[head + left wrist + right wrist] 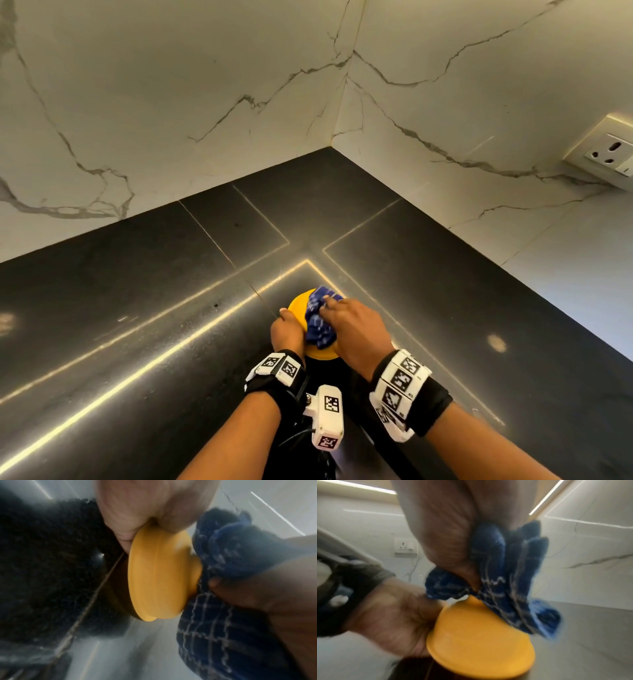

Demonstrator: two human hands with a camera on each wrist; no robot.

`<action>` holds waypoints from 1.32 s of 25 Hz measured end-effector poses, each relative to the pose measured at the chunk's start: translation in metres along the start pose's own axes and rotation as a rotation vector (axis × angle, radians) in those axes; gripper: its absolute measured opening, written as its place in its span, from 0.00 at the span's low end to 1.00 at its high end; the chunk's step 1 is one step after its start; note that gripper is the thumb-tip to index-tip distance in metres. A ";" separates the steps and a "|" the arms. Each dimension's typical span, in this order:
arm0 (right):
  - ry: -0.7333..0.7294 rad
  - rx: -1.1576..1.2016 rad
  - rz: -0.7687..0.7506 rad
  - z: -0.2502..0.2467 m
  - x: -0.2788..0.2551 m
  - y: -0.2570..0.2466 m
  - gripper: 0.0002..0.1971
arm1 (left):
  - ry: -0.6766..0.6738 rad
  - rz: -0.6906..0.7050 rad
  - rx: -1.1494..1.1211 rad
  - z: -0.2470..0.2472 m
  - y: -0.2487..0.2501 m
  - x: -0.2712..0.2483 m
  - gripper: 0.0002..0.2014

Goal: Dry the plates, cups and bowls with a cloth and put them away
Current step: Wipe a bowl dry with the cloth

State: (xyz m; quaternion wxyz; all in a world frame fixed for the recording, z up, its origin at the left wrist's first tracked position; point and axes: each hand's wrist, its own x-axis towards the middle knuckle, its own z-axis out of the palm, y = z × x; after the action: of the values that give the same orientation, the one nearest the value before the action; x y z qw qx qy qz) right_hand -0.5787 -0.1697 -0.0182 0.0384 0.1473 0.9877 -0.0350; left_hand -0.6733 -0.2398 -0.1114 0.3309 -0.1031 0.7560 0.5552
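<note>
A yellow bowl [298, 304] is held upside down just above the dark counter, low in the middle of the head view. My left hand [286, 330] grips its rim from the left; the left wrist view shows the bowl [157, 574] on edge with its foot ring to the right. My right hand [352, 329] clutches a bunched blue checked cloth [320, 323] and presses it on the bowl's outside. In the right wrist view the cloth [506, 588] hangs from my fingers onto the bowl [479, 642]. The bowl's inside is hidden.
The black stone counter [137, 308] runs into a corner under white marble walls [171, 102]. A wall socket [606, 154] sits at the far right. Both wrists wear black bands with tag markers.
</note>
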 end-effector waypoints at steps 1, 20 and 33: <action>0.078 0.041 -0.123 0.007 -0.006 0.011 0.20 | -0.003 0.002 0.012 0.000 0.000 0.000 0.27; -0.214 0.153 -0.243 -0.011 0.011 0.043 0.31 | -0.096 0.057 0.141 -0.003 -0.004 -0.001 0.26; 0.158 0.476 0.505 0.015 -0.008 0.009 0.03 | -0.102 0.022 0.074 -0.004 -0.005 -0.001 0.27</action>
State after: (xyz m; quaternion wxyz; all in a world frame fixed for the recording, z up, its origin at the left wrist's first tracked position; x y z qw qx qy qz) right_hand -0.5670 -0.1644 -0.0328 -0.0661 0.3940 0.8842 -0.2419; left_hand -0.6714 -0.2453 -0.1143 0.3666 -0.0542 0.7593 0.5350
